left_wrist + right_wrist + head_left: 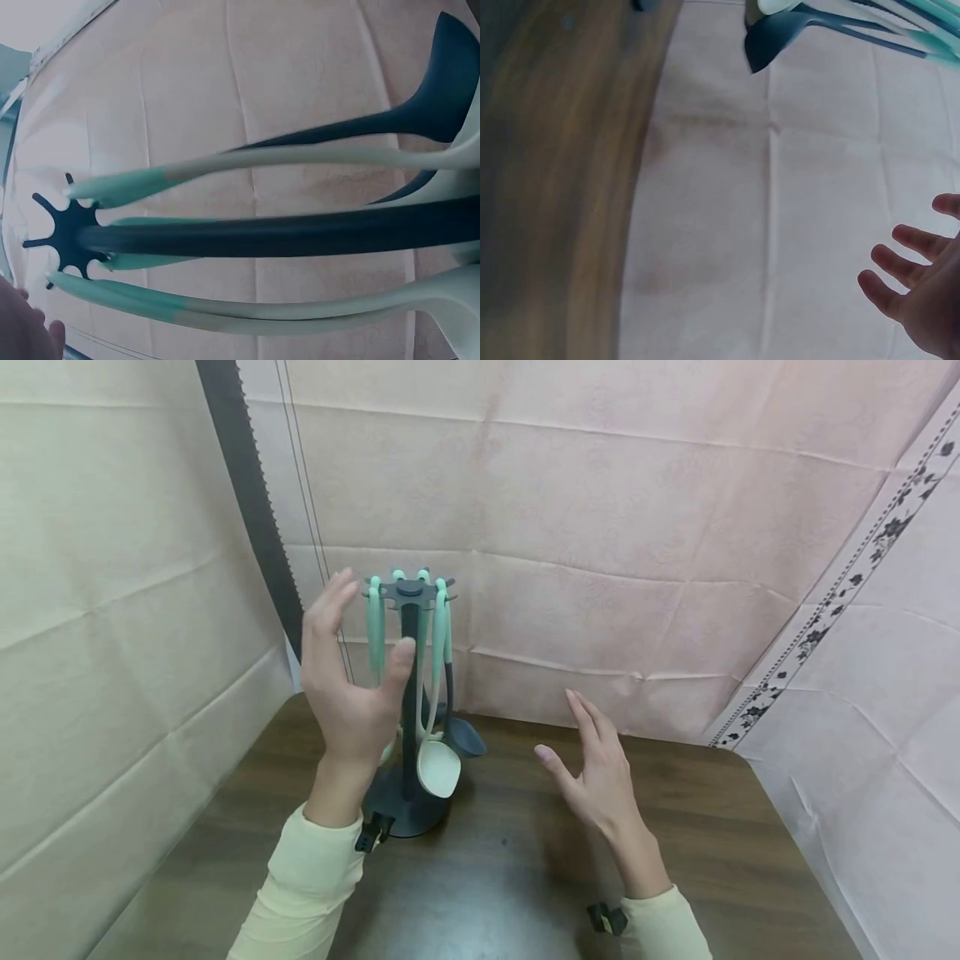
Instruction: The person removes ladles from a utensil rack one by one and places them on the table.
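Utensil rack (pixel 409 718) upright on the tabletop (pixel 525 893), left of centre; post vertical, handles hanging roughly parallel to it. Left hand (pixel 348 702) much the nearer: raised just to the rack's left, fingers pointing up alongside the top hooks, thumb across the view of the post. Right hand (pixel 600 777) well apart on the other side, rack off to its left. Both hands empty, fingers extended, thumbs spread away. The key relation, as judged: rack between the two hands, long axis up and down, so the left has a short sideways reach and the right a long one.

Hard to make out: left hand and wrist cover some handles and heads; contact with the rack, cannot tell. Dark ladle (pixel 467 739) partly behind the white spoon (pixel 438 768). Left wrist view cuts off the base; right wrist view crops the rack's upper part.
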`<act>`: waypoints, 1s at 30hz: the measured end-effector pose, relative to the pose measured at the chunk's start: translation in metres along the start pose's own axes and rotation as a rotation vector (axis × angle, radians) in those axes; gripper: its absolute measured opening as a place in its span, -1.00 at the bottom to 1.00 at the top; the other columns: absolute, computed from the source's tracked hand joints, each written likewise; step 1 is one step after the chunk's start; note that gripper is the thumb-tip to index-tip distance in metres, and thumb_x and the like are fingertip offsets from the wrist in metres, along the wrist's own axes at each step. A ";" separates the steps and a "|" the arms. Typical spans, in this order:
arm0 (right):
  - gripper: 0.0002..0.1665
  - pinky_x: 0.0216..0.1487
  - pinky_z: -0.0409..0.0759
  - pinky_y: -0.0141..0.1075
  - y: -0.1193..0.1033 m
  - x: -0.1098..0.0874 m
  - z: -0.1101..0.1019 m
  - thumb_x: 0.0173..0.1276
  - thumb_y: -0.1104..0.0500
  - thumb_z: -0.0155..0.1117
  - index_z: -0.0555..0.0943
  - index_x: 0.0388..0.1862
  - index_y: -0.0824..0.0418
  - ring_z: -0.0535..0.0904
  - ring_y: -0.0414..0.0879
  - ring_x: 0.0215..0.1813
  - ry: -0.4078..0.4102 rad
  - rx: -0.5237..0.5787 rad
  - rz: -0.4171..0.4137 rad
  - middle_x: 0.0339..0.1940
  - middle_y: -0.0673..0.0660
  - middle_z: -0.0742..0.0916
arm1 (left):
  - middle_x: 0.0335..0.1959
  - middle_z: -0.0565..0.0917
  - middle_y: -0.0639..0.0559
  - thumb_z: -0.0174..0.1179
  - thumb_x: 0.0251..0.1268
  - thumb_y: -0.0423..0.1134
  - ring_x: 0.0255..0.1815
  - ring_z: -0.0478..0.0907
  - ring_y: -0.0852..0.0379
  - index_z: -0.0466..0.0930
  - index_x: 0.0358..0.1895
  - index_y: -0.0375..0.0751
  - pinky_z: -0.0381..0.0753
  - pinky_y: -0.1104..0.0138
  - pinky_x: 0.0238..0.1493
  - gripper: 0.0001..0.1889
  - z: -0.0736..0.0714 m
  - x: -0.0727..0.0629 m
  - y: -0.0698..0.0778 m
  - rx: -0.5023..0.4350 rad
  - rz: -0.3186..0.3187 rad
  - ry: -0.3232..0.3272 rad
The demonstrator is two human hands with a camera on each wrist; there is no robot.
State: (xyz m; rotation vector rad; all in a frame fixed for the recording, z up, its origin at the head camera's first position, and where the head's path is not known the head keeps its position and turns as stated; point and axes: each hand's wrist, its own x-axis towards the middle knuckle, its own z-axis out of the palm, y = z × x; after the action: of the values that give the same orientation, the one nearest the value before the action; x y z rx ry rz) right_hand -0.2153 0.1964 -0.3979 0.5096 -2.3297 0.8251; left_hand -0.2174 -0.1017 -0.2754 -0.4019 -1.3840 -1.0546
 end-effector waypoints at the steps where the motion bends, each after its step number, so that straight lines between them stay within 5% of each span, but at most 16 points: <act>1: -0.01 0.38 0.36 0.35 -0.003 0.002 -0.001 0.44 -0.22 0.34 0.18 0.75 -0.12 0.29 0.16 0.62 0.000 0.008 -0.002 0.68 0.05 0.35 | 0.40 0.60 -0.12 0.17 0.35 0.42 0.46 0.48 -0.04 0.56 0.31 -0.33 0.42 0.01 0.43 -0.15 0.000 0.002 -0.004 0.008 -0.025 -0.005; 9: -0.01 0.29 0.43 0.38 -0.028 0.020 -0.001 0.45 -0.36 0.26 0.21 0.73 -0.08 0.31 0.15 0.61 0.038 0.076 -0.077 0.66 0.03 0.36 | 0.55 0.44 -0.08 0.16 0.28 0.48 0.56 0.31 0.12 0.37 0.52 -0.31 0.34 0.15 0.48 0.02 0.002 0.014 -0.017 -0.088 -0.202 -0.105; 19: 0.06 0.30 0.47 0.34 -0.055 0.041 0.001 0.43 -0.57 0.07 0.26 0.71 -0.02 0.38 0.18 0.54 0.071 0.107 -0.155 0.59 0.15 0.43 | 0.57 0.42 0.11 0.10 0.23 0.57 0.60 0.28 0.18 0.27 0.61 -0.07 0.18 0.03 0.59 0.04 0.006 0.022 -0.037 -0.235 -0.365 -0.314; 30: 0.05 0.29 0.53 0.24 -0.087 0.058 0.000 0.42 -0.57 0.08 0.20 0.73 -0.13 0.42 0.08 0.48 0.061 0.136 -0.228 0.51 0.14 0.48 | 0.53 0.46 0.09 0.19 0.23 0.51 0.50 0.40 0.06 0.41 0.54 0.13 0.38 -0.20 0.40 -0.12 0.013 0.023 -0.045 -0.146 -0.433 -0.450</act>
State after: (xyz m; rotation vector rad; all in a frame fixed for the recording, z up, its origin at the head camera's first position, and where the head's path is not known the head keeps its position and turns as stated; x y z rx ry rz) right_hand -0.2121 0.1236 -0.3227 0.7814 -2.1214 0.8793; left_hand -0.2639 -0.1234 -0.2667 -0.4783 -1.8530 -1.4873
